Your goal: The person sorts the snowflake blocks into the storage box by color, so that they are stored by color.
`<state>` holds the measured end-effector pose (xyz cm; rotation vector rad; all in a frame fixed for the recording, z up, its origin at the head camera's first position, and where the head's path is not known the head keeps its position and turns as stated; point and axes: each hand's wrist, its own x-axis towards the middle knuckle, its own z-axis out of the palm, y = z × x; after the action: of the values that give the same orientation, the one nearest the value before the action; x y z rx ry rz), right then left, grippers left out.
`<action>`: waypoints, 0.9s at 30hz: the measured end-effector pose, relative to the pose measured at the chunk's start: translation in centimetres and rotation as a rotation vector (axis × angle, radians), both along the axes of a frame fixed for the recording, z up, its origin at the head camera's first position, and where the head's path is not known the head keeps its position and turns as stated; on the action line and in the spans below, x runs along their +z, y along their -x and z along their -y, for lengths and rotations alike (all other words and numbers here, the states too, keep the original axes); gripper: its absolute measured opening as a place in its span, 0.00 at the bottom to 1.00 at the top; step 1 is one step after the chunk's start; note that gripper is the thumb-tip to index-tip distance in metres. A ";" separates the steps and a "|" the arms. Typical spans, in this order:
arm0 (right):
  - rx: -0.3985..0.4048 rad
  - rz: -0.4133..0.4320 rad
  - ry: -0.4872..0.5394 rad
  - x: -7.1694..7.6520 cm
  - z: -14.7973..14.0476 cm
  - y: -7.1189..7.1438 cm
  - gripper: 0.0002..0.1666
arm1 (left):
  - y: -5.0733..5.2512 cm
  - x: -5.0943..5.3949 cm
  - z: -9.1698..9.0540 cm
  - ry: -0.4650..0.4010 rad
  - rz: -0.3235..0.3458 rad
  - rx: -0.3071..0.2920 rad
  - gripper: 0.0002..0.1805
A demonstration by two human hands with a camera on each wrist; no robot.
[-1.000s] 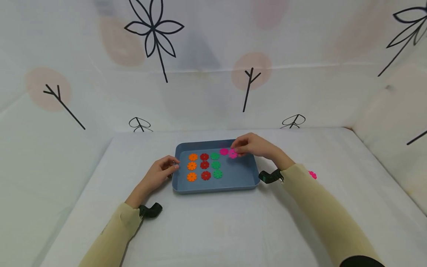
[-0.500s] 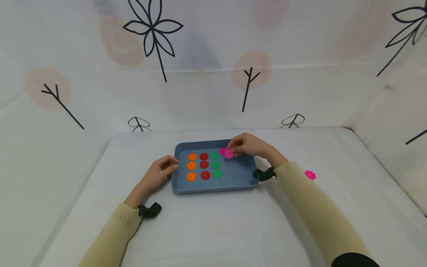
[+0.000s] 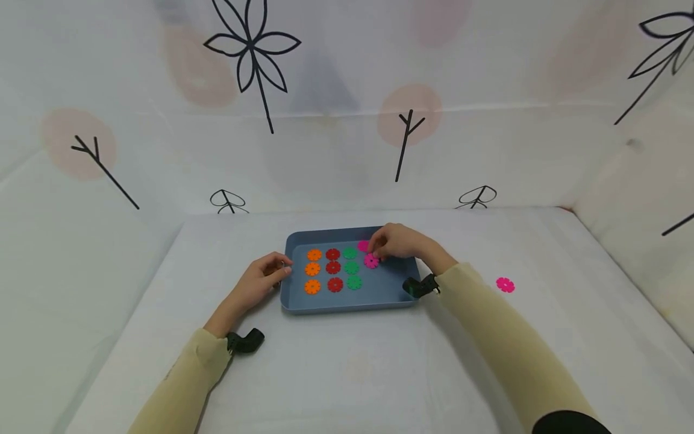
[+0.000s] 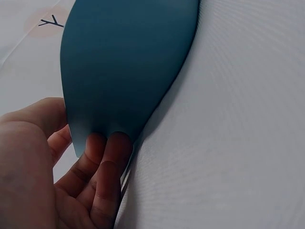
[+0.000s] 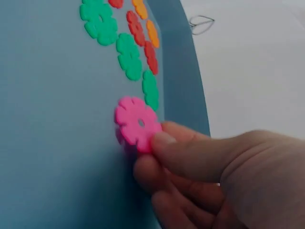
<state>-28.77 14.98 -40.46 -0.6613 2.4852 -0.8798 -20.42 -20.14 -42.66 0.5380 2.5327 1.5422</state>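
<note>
My right hand (image 3: 400, 241) pinches a pink flower-shaped disc (image 5: 136, 121) between thumb and fingers, low over the blue tray (image 3: 387, 292). Another pink disc (image 3: 362, 246) lies near the tray's back edge, partly hidden in the head view by that hand. To its left run columns of orange discs (image 3: 312, 269), red discs (image 3: 333, 267) and green discs (image 3: 352, 267). With thumb and fingers on either side of the tray's left wall (image 4: 124, 62), my left hand (image 3: 260, 278) holds it.
One loose pink disc (image 3: 505, 284) lies on the white-covered table (image 3: 347, 367), right of the tray. A white printed cloth (image 3: 336, 150) hangs behind the table. Both wrists wear dark camera mounts (image 3: 246, 341).
My right hand has moved left and toward me with the pink disc, from beside the back pink disc to in front of it. My left hand stays at the tray's left side.
</note>
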 end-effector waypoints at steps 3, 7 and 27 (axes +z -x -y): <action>-0.005 -0.039 -0.031 0.0 0.4 -0.1 0.07 | 0.0 0.0 0.0 0.008 0.003 0.001 0.14; -0.022 -0.068 -0.053 0.1 0.7 -0.3 0.06 | 0.5 -0.9 0.2 0.015 0.012 0.006 0.14; -0.100 -0.131 -0.085 -0.2 0.8 -0.6 0.08 | 2.1 -3.7 1.1 0.004 -0.029 0.021 0.12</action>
<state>-28.15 14.17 -40.70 -0.5884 2.6767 -0.7835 -22.48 -21.28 -46.32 0.5389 2.5699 1.5474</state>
